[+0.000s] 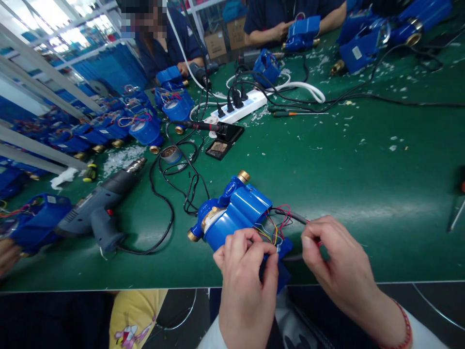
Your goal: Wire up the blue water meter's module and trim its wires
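A blue water meter [232, 213] with brass pipe ends lies on the green table in front of me. Thin red, yellow and black wires [278, 225] come out of its side. My left hand [247, 271] rests over the lower part of the meter, thumb and index finger pinched at the wire ends; which wire they grip is hidden. To the right, my right hand [339, 261] is closed on a dark grey cable [296, 216] that runs to the meter. A bit of red shows between these fingers.
A heat gun [105, 203] lies at left, near a soldering iron [203, 125] in its stand [221, 143]. Behind is a white power strip [240, 107] with plugs and cords. Several more blue meters [143, 127] stand at left. Co-workers' hands [281, 33] hold meters across the table.
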### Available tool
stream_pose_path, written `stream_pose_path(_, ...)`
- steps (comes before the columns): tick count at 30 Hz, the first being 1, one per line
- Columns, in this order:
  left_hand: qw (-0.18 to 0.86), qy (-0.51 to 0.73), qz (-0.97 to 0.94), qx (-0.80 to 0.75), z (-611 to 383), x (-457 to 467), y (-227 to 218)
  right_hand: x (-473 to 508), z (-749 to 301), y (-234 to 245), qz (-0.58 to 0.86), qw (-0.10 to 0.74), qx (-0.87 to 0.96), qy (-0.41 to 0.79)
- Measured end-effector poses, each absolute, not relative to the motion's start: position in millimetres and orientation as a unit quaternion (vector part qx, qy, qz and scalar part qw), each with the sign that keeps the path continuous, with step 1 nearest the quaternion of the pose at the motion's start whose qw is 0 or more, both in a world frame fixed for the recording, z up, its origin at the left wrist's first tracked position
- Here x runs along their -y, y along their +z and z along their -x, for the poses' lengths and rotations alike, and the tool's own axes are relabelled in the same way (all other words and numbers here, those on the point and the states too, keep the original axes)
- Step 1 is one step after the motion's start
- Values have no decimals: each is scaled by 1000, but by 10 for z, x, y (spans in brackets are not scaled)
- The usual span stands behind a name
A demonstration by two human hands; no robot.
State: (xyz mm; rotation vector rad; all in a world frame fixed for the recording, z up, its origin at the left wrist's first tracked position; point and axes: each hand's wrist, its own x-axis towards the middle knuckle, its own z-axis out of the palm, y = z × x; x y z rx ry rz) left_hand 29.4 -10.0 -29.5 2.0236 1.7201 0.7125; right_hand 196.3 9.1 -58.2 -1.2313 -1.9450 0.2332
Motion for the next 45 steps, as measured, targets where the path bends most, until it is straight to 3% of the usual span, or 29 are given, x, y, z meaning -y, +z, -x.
stream_pose_path(3, 198, 240, -735, -602, -264, 99, -311, -103, -2000, -614, 504, 380, 771, 88)
stream_pose_path(10, 201, 231, -737, -603, -246, 116, -288, 49, -1871, -591, 452, 404, 755, 250)
stream_pose_path(21, 199, 239, -737, -599, -257, 113, -305, 25, -1865, -543, 364, 359, 859, 19)
stream_pose_path(31, 222, 235, -736, -595, -239, 119, -300, -3, -1841, -618, 342, 384, 858, 2)
stream_pose_path(37, 248, 220, -730, -597, -220, 127, -265, -40, -1851, -628, 423, 454, 764, 175)
stream_pose_path(45, 257, 208, -738, -587, -202, 119, -224, -106, -1828, -550, 452, 451, 583, 502)
